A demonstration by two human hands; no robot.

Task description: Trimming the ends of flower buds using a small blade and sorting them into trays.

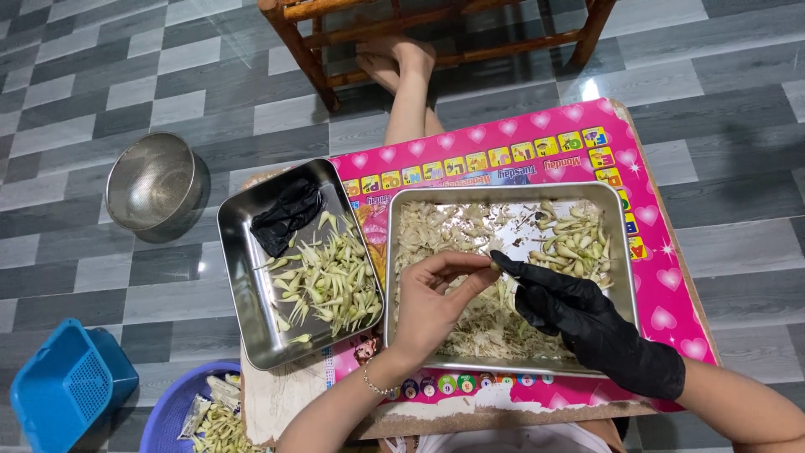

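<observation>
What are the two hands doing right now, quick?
Left hand: bare, fingers pinched on a small pale flower piece over the big steel tray.
Right hand: black-gloved, fingertips closed on the same piece.

bare left hand (432, 302) and gloved right hand (570, 315) meet, fingertips apparently pinching.

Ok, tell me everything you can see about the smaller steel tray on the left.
The smaller rectangular shiny steel tray has a raised rim and rounded corners. It lies flat but skewed, left of the larger steel tray, on the pink mat's edge. It holds a heap of pale green slivers and a crumpled black glove. Neither hand touches it.
</observation>
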